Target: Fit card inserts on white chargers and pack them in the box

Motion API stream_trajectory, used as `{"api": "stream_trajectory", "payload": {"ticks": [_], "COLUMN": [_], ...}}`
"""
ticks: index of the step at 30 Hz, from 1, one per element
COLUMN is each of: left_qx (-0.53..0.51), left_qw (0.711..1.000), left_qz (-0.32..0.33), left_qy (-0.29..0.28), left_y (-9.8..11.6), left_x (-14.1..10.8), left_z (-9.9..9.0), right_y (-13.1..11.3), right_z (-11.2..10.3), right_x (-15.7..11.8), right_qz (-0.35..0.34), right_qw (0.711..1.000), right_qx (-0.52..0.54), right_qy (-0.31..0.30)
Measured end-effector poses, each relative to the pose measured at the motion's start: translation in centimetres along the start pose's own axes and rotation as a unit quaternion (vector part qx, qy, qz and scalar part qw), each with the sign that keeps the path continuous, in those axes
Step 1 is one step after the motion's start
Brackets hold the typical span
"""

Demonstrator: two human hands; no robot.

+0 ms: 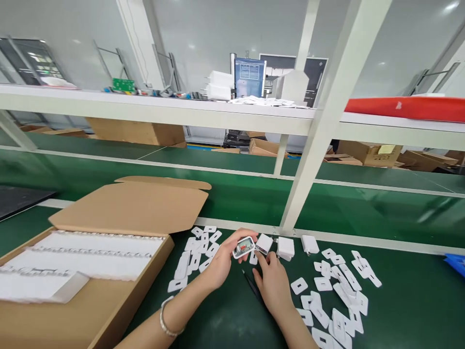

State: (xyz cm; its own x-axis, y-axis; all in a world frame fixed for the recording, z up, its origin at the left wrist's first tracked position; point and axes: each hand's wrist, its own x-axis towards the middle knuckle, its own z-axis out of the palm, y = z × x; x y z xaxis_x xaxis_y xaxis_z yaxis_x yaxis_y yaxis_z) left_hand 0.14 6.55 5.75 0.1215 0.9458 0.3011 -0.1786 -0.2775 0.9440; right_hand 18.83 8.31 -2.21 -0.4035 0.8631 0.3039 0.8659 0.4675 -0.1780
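Observation:
My left hand [225, 257] grips a small white plastic housing [243, 247] by its sides. Its open face shows a green circuit board with a red part. My right hand [272, 281] is close by on the right, thumb and index finger apart, the index fingertip near the housing's lower right edge. I see nothing held in it. A thin black tool, perhaps tweezers [251, 285], lies on the bench partly beneath that hand. Just beyond the fingers stand white block-shaped units [285, 248], and a flat white cover piece [253, 258] lies between the hands.
Flat white plastic covers lie scattered left [194, 261] and right [321, 284] on the green bench [407, 300]. An open cardboard box [152, 281] with white packing rows stands at left. Another white unit [310, 244] sits near a slanted white post [301, 179]. A shelf [163, 109] spans above.

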Motion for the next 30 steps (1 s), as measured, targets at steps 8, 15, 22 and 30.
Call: {"api": "stream_trajectory", "payload": {"ticks": [8, 15, 22, 30], "left_qx": [0.003, 0.061, 0.144, 0.194], "left_qw": [0.999, 0.991, 0.965, 0.962], "left_qz": [0.007, -0.039, -0.021, 0.035], "left_qy": [0.037, 0.108, 0.220, 0.187], "left_y": [0.6, -2.6, -3.6, -4.0], "left_x": [-4.3, -4.6, -4.8, -5.6], "left_z": [0.6, -0.4, -0.1, 0.6], "right_y": [0.4, -0.9, -2.3, -2.8], "right_z": [0.4, -1.2, -2.0, -4.1], "right_x": [-0.1, -0.3, -1.2, -0.5], "right_qz": [-0.027, -0.050, -0.071, 0.195], "right_qw": [0.998, 0.995, 0.989, 0.801], "right_qx": [0.040, 0.065, 0.129, 0.567], "right_qy": [0.033, 0.059, -0.005, 0.001]}}
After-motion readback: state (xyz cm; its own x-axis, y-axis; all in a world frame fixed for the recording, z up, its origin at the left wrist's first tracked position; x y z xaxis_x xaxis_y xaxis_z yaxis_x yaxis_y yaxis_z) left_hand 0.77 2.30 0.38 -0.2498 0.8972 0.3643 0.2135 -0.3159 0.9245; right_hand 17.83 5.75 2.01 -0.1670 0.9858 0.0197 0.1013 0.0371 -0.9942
